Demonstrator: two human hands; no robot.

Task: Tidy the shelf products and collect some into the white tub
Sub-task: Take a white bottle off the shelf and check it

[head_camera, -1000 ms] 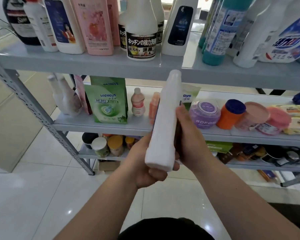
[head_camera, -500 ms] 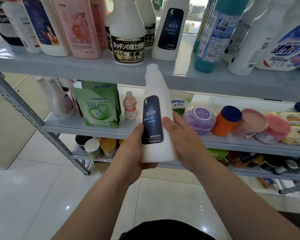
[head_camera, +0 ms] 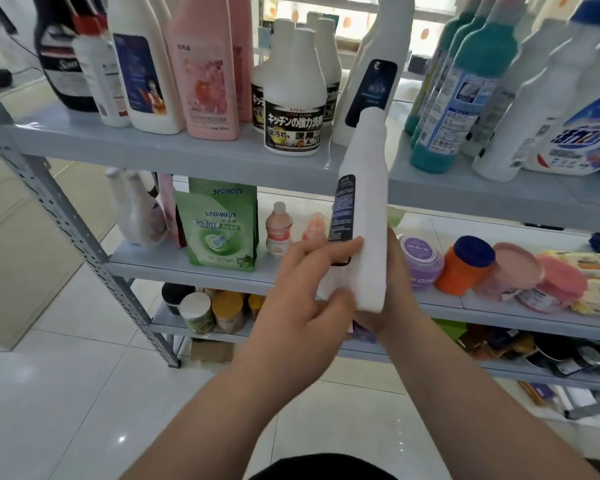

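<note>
I see both hands in front of a grey metal shelf unit point(head_camera: 222, 157), holding one tall white bottle point(head_camera: 369, 216) upright between them. The left hand point(head_camera: 302, 292) curls around the bottle's lower left side, with fingers point(head_camera: 340, 245) laid across a dark blue label that runs down the bottle's left edge. The right hand point(head_camera: 392, 282) sits behind and under the base; most of it is hidden by the bottle, so I cannot make out how its fingers lie, only that it appears to support the bottle. The bottle's narrow top reaches up in front of the edge of the top shelf, just below a matching white bottle with a dark label point(head_camera: 371, 74) that stands on that shelf. To the left of that one stands a white spray-refill bottle with black Japanese lettering point(head_camera: 293, 109). On the middle shelf a green seaways pouch point(head_camera: 219, 233) stands left of the hands, and an orange jar with a blue lid point(head_camera: 465, 265) stands to the right.
</note>
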